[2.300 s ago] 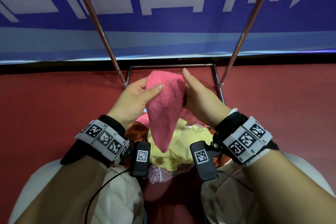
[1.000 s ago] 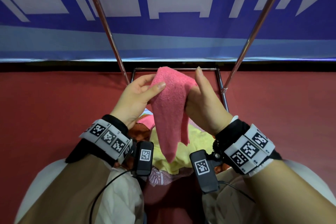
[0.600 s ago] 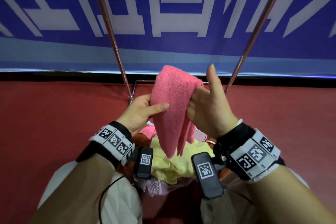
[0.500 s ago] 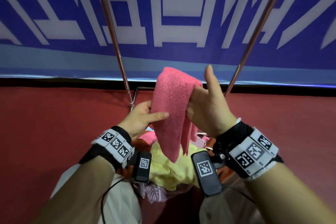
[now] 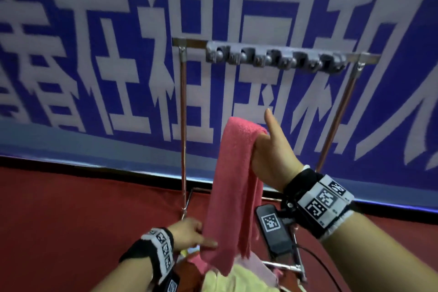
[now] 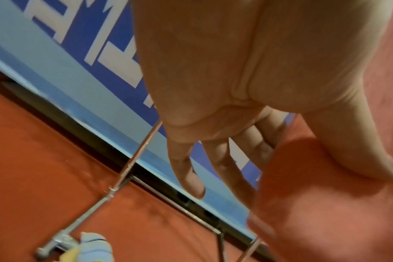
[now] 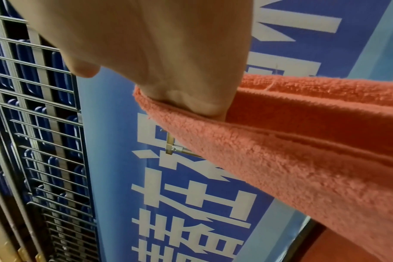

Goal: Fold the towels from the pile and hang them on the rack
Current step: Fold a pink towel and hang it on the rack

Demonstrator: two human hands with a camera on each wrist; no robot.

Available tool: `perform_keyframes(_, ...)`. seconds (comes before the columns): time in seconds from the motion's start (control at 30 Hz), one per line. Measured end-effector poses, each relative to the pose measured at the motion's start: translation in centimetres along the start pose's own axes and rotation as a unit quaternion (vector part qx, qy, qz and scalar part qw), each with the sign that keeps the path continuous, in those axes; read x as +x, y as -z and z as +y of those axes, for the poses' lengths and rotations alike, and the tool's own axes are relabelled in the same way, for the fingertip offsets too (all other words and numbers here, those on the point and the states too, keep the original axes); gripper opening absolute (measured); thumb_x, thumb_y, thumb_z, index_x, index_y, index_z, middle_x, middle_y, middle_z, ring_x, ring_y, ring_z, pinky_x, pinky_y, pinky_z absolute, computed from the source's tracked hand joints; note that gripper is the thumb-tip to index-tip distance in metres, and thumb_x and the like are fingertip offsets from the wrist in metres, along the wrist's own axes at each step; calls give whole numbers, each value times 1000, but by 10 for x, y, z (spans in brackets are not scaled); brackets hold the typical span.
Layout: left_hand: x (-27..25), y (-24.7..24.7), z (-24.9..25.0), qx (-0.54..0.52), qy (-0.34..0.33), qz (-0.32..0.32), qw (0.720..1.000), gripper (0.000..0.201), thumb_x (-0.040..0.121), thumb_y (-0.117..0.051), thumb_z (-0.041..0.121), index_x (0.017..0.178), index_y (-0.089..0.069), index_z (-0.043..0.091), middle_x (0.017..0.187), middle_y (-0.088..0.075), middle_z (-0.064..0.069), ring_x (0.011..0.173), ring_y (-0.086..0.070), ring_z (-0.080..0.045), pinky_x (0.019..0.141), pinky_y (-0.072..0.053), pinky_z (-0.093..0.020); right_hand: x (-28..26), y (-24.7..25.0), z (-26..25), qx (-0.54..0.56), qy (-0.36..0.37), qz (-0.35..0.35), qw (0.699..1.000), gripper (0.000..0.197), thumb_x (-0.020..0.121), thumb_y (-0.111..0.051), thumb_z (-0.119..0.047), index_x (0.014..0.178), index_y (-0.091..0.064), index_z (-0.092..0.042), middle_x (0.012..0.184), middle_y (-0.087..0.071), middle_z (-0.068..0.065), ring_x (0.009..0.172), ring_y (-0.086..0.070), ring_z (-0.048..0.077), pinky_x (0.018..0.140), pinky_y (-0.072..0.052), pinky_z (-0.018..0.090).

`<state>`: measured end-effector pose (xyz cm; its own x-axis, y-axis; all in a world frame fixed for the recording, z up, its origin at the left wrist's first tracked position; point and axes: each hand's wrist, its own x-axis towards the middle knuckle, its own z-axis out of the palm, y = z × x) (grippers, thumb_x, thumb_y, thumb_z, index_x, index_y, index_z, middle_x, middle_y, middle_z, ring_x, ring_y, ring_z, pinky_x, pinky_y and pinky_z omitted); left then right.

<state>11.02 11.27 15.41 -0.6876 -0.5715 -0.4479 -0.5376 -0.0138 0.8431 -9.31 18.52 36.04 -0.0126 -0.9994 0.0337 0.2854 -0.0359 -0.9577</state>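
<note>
The pink towel (image 5: pixel 233 185) hangs doubled over the right hand (image 5: pixel 272 156), raised in front of the rack (image 5: pixel 275 57) and below its hooked top bar. That hand's thumb sticks straight up, clear of the cloth. Its fingers are buried in the fold, so I cannot tell how they curl. Lower down, the left hand (image 5: pixel 187 236) pinches the towel's hanging end, thumb on the front and nearly straight fingers behind. The pile (image 5: pixel 237 280) sits just beneath.

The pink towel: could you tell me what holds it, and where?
The pink towel hangs by its top fold over the right hand; the left hand pinches its lower end.
</note>
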Motion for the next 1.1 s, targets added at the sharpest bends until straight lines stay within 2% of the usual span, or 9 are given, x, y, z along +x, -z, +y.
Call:
perform_keyframes(0.17,-2,44,-11,10,-32,75,997,68,54,-93,53,105,-78,11,103,-78,-1,102,-73,-17,101,-53,-40,31,-24,-38,-61,-7,7,998,94,94,-26,-76,151,-42,-3,142,-59,17,131,-58,22,117,-38,41)
perform_keyframes(0.3,-8,82,25,-47,-92,154,983,106,43,-93,64,130,-62,12,122,-70,2,115,-65,-6,109,-47,-31,62,-39,-52,-74,-16,41,996,103,90,-29,-82,155,-33,-2,154,-45,19,140,-48,22,118,-35,39)
perform_keyframes(0.37,-25,94,70,-33,-123,185,975,85,74,-84,49,142,-52,11,138,-61,1,124,-58,-6,112,-40,-27,74,-47,-60,-89,-19,50,995,101,91,-28,-82,156,-33,-4,158,-40,15,145,-41,20,124,-25,39)
perform_keyframes(0.47,-45,109,134,-82,-193,231,950,51,99,-58,33,147,-47,19,146,-51,5,128,-49,-6,108,-41,-24,89,-59,-73,-111,-27,66,991,90,94,-25,-80,135,-64,-10,137,-63,3,128,-58,10,113,-36,32)
perform_keyframes(0.6,-74,120,203,-208,-286,211,911,58,100,-43,51,150,-41,23,152,-43,12,139,-42,-5,116,-37,-35,119,-71,-82,-98,-21,90,991,130,64,-44,-100,159,-28,-13,163,-31,15,150,-33,25,126,-17,49)
perform_keyframes(0.67,-83,127,230,-215,-311,188,906,61,101,-33,56,153,-37,23,155,-39,12,144,-35,-6,119,-32,-37,140,-68,-84,-83,-28,84,993,140,52,-51,-103,158,-30,-14,162,-32,17,149,-35,29,125,-17,55)
perform_keyframes(0.8,-76,150,264,-202,-323,168,909,75,94,-28,73,151,-40,25,161,-33,6,150,-24,-9,124,-20,-46,166,-73,-99,-71,-16,65,995,132,60,-50,-98,156,-32,-10,159,-34,24,147,-37,34,123,-19,60)
perform_keyframes(0.97,-57,181,292,-204,-295,190,914,84,92,-24,78,152,-40,22,160,-36,5,150,-25,-9,124,-15,-52,206,-75,-113,-114,-14,67,991,141,51,-56,-100,154,-35,-7,157,-38,23,146,-40,35,121,-23,62)
perform_keyframes(1.1,-43,201,313,-188,-289,191,919,77,98,-17,70,154,-36,21,161,-35,5,148,-28,-8,118,-21,-37,246,-63,-116,-159,-23,67,985,143,41,-53,-105,151,-44,-14,157,-43,16,145,-41,33,120,-23,63)
